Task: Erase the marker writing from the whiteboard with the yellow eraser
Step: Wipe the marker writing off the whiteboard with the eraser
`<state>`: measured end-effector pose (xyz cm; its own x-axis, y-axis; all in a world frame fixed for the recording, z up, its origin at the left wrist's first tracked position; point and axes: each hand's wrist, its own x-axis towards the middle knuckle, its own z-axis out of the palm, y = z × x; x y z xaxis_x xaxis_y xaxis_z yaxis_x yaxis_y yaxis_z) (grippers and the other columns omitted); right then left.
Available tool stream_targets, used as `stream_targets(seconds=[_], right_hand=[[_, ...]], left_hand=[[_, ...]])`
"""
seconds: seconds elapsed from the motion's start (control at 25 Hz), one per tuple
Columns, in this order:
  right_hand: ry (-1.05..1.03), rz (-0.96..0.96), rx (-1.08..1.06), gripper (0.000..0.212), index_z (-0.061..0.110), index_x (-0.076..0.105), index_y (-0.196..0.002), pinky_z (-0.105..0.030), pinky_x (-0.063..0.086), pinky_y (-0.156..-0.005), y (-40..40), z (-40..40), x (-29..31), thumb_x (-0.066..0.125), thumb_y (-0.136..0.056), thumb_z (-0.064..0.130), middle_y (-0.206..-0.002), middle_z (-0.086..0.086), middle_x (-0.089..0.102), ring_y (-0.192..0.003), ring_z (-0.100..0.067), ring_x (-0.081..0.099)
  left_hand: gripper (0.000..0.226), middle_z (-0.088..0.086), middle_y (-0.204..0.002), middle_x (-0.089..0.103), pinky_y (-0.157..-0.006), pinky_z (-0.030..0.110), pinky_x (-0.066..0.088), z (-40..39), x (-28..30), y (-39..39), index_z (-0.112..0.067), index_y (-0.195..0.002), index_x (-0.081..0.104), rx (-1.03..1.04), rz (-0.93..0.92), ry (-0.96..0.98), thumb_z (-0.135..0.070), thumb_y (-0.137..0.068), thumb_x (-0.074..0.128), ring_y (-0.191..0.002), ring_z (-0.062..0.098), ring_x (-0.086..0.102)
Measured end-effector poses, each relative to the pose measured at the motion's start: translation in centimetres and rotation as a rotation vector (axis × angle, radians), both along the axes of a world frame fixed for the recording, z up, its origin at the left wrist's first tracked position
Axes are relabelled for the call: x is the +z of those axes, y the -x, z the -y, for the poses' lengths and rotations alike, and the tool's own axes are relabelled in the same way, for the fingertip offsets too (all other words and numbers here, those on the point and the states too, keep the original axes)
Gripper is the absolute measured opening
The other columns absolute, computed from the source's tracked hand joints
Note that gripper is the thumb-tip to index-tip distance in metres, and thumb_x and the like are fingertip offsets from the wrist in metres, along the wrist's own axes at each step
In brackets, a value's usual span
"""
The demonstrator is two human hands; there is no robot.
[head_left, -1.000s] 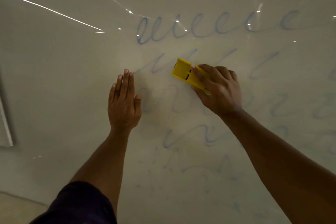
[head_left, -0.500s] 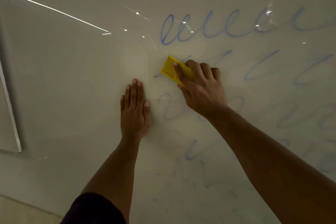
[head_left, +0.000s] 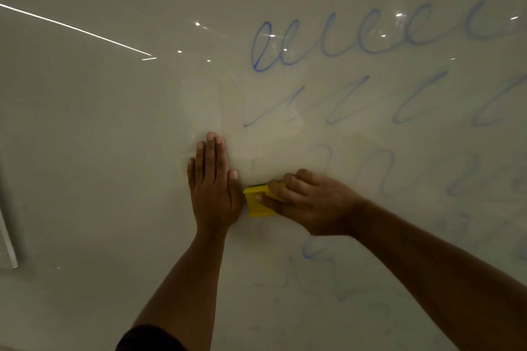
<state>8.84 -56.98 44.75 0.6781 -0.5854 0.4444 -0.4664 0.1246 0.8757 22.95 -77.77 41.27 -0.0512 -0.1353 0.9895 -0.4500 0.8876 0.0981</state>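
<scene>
Nearest the camera, two forearms reach up to the whiteboard (head_left: 99,179), a dark sleeve (head_left: 148,339) at the left one. The left hand (head_left: 212,188) lies flat on the board, fingers straight and together, pointing up, holding nothing. Just beside it to the right, close enough that a gap is hard to tell, sits the yellow eraser (head_left: 256,204), pressed to the board. The right hand (head_left: 308,202) grips it, fingers curled over its top and right part, the forearm coming in from the lower right. How the eraser's long axis runs cannot be told, since the hand covers much of it. The remaining blue writing (head_left: 328,40) lies up and to the right of the eraser, with fainter smeared rows (head_left: 379,168) to its right and below, so the right hand's next strokes likely run rightward and upward, away from the left hand. Much of the job looks undone.
</scene>
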Motion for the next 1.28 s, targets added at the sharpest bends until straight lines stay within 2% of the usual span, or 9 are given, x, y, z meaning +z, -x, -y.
stream_targets(seconds=[0.24,0.32,0.44,0.52,0.72,0.84,1.0,1.12,1.28], right_hand=[[0.471,0.281,-0.028,0.052,0.007,0.056,-0.146,-0.045,0.036,-0.078,-2.8,4.2,7.9,0.056,-0.094,0.012,-0.127,-0.022,0.063,-0.093,-0.037,0.057],[0.419,0.282,0.013,0.053,0.006,0.054,-0.147,-0.047,0.037,-0.079,-2.9,5.1,6.7,0.055,-0.094,0.012,-0.127,-0.023,0.062,-0.095,-0.038,0.056],[0.162,0.055,0.047,0.053,0.004,0.051,-0.149,-0.045,0.041,-0.084,-1.9,4.1,4.5,0.053,-0.096,0.012,-0.128,-0.021,0.061,-0.098,-0.037,0.056],[0.139,-0.035,0.062,0.052,0.004,0.052,-0.148,-0.044,0.042,-0.083,-1.2,3.4,6.3,0.053,-0.097,0.012,-0.129,-0.02,0.062,-0.097,-0.036,0.058],[0.488,0.198,0.032,0.05,0.011,0.056,-0.146,-0.044,0.038,-0.078,-1.6,4.4,10.5,0.06,-0.097,0.016,-0.127,-0.018,0.064,-0.093,-0.036,0.058],[0.443,0.123,0.073,0.044,0.018,0.059,-0.145,-0.043,0.041,-0.078,-1.0,3.7,11.6,0.061,-0.101,0.023,-0.13,-0.012,0.066,-0.094,-0.035,0.061],[0.635,0.351,0.126,0.042,0.021,0.063,-0.141,-0.042,0.037,-0.076,-1.3,3.6,14.4,0.063,-0.1,0.029,-0.128,-0.011,0.067,-0.092,-0.037,0.061],[0.464,0.226,0.116,0.041,0.027,0.062,-0.142,-0.042,0.036,-0.076,-0.5,3.1,16.1,0.06,-0.101,0.034,-0.13,-0.009,0.065,-0.093,-0.036,0.058],[0.599,0.387,0.161,0.04,0.028,0.065,-0.139,-0.04,0.034,-0.077,-0.6,3.6,17.4,0.064,-0.099,0.032,-0.13,-0.008,0.066,-0.092,-0.037,0.058]], left_hand=[[0.063,0.009,-0.174,0.025,-0.13,0.048,0.021,0.0,-0.2,0.1,-0.011,-0.166,0.029,-0.003,-0.032,-0.03,-0.032,-0.107,0.031,-0.162,0.025,0.022],[0.062,0.009,-0.173,0.026,-0.129,0.051,0.023,0.2,-0.3,0.1,-0.011,-0.165,0.03,-0.009,-0.029,-0.022,-0.032,-0.107,0.031,-0.162,0.025,0.023],[0.061,0.011,-0.172,0.028,-0.127,0.053,0.026,0.4,-0.4,0.0,-0.008,-0.164,0.033,-0.005,-0.03,0.004,-0.032,-0.108,0.031,-0.161,0.026,0.024],[0.062,0.011,-0.173,0.027,-0.128,0.054,0.026,0.4,-0.4,-0.1,-0.007,-0.164,0.032,0.002,-0.028,0.003,-0.031,-0.107,0.031,-0.161,0.028,0.023],[0.066,0.011,-0.174,0.021,-0.129,0.054,0.023,0.2,0.3,-0.1,-0.006,-0.166,0.027,-0.014,-0.006,0.012,-0.029,-0.104,0.032,-0.162,0.029,0.021],[0.066,0.013,-0.174,0.023,-0.13,0.051,0.023,0.1,2.0,-0.1,-0.003,-0.165,0.028,-0.048,-0.004,0.019,-0.027,-0.103,0.031,-0.162,0.029,0.02],[0.065,0.013,-0.174,0.023,-0.131,0.045,0.02,0.2,5.2,0.1,-0.003,-0.165,0.028,-0.058,-0.023,0.044,-0.027,-0.104,0.03,-0.162,0.027,0.021],[0.066,0.013,-0.174,0.024,-0.131,0.044,0.018,0.4,7.2,0.3,-0.003,-0.165,0.029,-0.062,-0.022,0.075,-0.028,-0.104,0.03,-0.162,0.027,0.021],[0.065,0.012,-0.173,0.026,-0.131,0.044,0.019,0.5,10.4,0.8,-0.005,-0.165,0.03,-0.047,-0.051,0.088,-0.03,-0.105,0.028,-0.161,0.025,0.023]])
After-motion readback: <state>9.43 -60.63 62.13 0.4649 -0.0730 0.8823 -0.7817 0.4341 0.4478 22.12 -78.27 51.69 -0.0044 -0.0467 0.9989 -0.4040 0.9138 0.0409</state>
